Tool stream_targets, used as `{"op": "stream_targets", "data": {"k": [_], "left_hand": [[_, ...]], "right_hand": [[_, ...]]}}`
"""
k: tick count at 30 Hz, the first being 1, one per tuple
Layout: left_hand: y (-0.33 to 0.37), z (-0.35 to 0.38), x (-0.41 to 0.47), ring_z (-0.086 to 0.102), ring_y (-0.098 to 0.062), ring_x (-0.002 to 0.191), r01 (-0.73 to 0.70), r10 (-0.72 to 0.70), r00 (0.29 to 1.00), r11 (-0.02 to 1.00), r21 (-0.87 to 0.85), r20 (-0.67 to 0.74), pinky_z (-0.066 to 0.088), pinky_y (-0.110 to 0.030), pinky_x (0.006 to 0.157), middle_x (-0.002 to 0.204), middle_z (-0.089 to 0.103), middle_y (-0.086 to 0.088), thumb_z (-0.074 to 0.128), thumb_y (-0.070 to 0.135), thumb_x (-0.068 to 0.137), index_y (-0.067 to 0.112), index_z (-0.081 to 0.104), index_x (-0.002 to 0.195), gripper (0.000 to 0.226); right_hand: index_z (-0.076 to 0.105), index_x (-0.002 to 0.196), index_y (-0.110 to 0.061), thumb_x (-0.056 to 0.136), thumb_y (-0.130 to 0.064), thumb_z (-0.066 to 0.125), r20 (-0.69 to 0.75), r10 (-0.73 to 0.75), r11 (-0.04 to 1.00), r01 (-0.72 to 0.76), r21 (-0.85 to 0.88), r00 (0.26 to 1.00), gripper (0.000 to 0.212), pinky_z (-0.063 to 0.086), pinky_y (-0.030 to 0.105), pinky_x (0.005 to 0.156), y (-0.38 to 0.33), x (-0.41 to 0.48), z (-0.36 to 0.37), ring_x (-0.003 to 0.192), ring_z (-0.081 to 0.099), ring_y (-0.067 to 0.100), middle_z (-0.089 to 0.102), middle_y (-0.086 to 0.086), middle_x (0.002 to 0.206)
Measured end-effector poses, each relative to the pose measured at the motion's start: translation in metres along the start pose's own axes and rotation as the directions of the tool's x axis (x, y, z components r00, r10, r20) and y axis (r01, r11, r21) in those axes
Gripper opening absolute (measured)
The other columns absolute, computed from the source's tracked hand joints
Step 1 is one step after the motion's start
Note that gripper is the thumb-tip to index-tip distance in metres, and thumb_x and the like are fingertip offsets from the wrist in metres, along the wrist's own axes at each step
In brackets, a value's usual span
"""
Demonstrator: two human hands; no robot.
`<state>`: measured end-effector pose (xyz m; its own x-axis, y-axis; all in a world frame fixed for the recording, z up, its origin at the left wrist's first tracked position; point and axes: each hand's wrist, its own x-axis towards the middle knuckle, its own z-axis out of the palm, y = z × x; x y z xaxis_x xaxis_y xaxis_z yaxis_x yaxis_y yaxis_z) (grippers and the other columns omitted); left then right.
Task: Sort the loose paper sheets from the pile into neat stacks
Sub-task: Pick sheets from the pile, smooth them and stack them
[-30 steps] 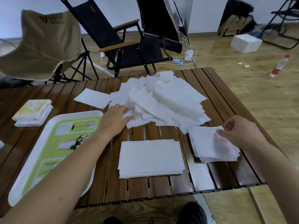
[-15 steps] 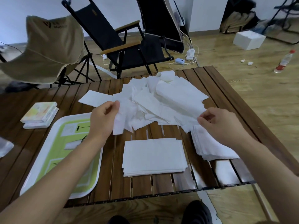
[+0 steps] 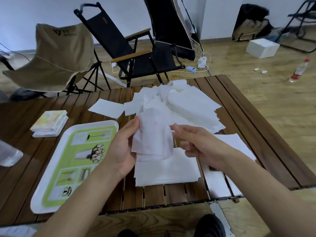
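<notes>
I record my left hand (image 3: 123,142) now pinching a sheet (image 3: 152,137) lifted off the pile (image 3: 184,106), just nearside of it, my right hand (image 3: 195,146) arrived at its edge, grip indeterminable; stacking remains outstanding.

On the desk (image 3: 253,134), the loose pile (image 3: 188,106) lies at the far middle. A neat stack (image 3: 167,171) lies before it, and a sheet (image 3: 153,137) is held above that by the left hand (image 3: 123,147) and right hand (image 3: 196,146). What seems a second stack (image 3: 239,146) lies right, partly hidden. The tray (image 3: 95,123) lies left, booklets (image 3: 49,124) behind it, and folding chairs (image 3: 136,53) stand beyond.
</notes>
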<state>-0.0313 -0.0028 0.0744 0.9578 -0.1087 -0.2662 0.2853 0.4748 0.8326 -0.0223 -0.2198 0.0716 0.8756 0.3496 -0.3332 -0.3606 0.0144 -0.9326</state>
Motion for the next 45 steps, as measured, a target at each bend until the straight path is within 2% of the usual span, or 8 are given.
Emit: {"op": "stream_targets", "data": {"k": [3, 5, 11, 15, 20, 27, 35, 45], "left_hand": [[0.0, -0.003, 0.001, 0.063, -0.033, 0.125, 0.02, -0.021, 0.999, 1.0, 0.02, 0.026, 0.047, -0.051, 0.109, 0.133, 0.068, -0.013, 0.056, 0.033, 0.096, 0.012, 0.066, 0.132, 0.043], [-0.001, -0.006, 0.003, 0.069, -0.026, 0.116, -0.053, 0.055, 0.998, 0.993, 0.102, -0.009, 0.057, -0.037, 0.095, 0.121, 0.074, -0.009, 0.059, 0.03, 0.091, 0.01, 0.073, 0.121, 0.038], [0.002, -0.017, 0.008, 0.07, -0.019, 0.107, -0.158, 0.173, 0.983, 0.967, 0.199, -0.061, 0.059, -0.034, 0.087, 0.118, 0.075, -0.007, 0.063, 0.027, 0.086, 0.008, 0.074, 0.115, 0.036], [0.004, -0.015, 0.008, 0.07, -0.02, 0.095, -0.134, 0.146, 0.987, 0.978, 0.16, -0.063, 0.06, -0.034, 0.078, 0.114, 0.073, -0.012, 0.061, 0.032, 0.088, 0.002, 0.069, 0.124, 0.047], [0.002, -0.01, 0.008, 0.07, -0.02, 0.094, -0.076, 0.088, 0.992, 0.989, 0.129, -0.089, 0.058, -0.04, 0.085, 0.11, 0.074, -0.009, 0.058, 0.03, 0.098, 0.006, 0.07, 0.125, 0.039], [-0.009, -0.005, 0.01, 0.075, -0.012, 0.082, -0.05, 0.074, 0.985, 0.987, 0.151, -0.153, 0.062, -0.029, 0.073, 0.094, 0.079, -0.002, 0.055, 0.025, 0.103, 0.012, 0.075, 0.106, 0.024], [-0.004, -0.009, 0.016, 0.074, -0.02, 0.096, -0.034, 0.082, 0.941, 0.988, 0.148, -0.328, 0.059, -0.04, 0.087, 0.11, 0.077, -0.007, 0.051, 0.032, 0.106, 0.008, 0.071, 0.117, 0.033], [0.01, -0.012, 0.013, 0.074, -0.017, 0.096, -0.122, 0.151, 0.964, 0.983, 0.14, -0.218, 0.06, -0.032, 0.072, 0.108, 0.077, -0.004, 0.048, 0.035, 0.107, 0.011, 0.07, 0.117, 0.034]], "right_hand": [[0.074, 0.088, -0.021, 0.092, -0.031, 0.072, 0.038, -0.032, 0.999, 0.031, 0.018, 0.999, 0.011, 0.034, 0.018, 0.052, 0.001, 0.0, 0.0, 0.059, 0.035, 0.01, 0.061, -0.008, 0.079], [0.07, 0.08, -0.021, 0.093, -0.03, 0.072, -0.012, -0.078, 0.997, 0.078, -0.019, 0.997, 0.016, 0.033, 0.017, 0.049, 0.002, 0.001, 0.0, 0.059, 0.036, 0.011, 0.062, 0.0, 0.084], [0.071, 0.078, -0.015, 0.091, -0.033, 0.073, -0.25, -0.233, 0.966, 0.194, -0.172, 0.94, 0.023, 0.037, 0.024, 0.052, 0.004, 0.001, -0.007, 0.05, 0.041, 0.013, 0.056, -0.008, 0.057], [0.072, 0.085, -0.008, 0.078, -0.05, 0.079, -0.272, -0.226, 0.971, 0.194, -0.14, 0.935, 0.043, 0.034, 0.032, 0.052, 0.001, -0.001, -0.014, 0.06, 0.039, 0.026, 0.055, 0.014, 0.07], [0.068, 0.094, 0.002, 0.082, -0.042, 0.078, -0.223, -0.229, 0.97, 0.203, -0.132, 0.948, 0.047, 0.035, 0.027, 0.05, 0.001, -0.003, -0.014, 0.055, 0.041, 0.02, 0.057, 0.027, 0.082], [0.069, 0.089, -0.005, 0.089, -0.032, 0.075, -0.245, -0.28, 0.949, 0.228, -0.22, 0.928, 0.028, 0.04, 0.017, 0.046, 0.0, -0.004, -0.005, 0.042, 0.046, 0.007, 0.061, -0.013, 0.056], [0.048, 0.061, -0.02, 0.094, -0.018, 0.068, -0.356, -0.244, 0.957, 0.283, 0.061, 0.902, 0.039, 0.034, 0.023, 0.042, -0.009, -0.006, -0.01, 0.047, 0.042, 0.015, 0.054, -0.001, 0.061], [0.052, 0.079, -0.013, 0.094, -0.01, 0.063, -0.265, -0.154, 0.985, 0.17, 0.04, 0.952, 0.019, 0.033, 0.018, 0.041, -0.009, -0.01, -0.018, 0.043, 0.046, 0.008, 0.062, -0.007, 0.062]]}}
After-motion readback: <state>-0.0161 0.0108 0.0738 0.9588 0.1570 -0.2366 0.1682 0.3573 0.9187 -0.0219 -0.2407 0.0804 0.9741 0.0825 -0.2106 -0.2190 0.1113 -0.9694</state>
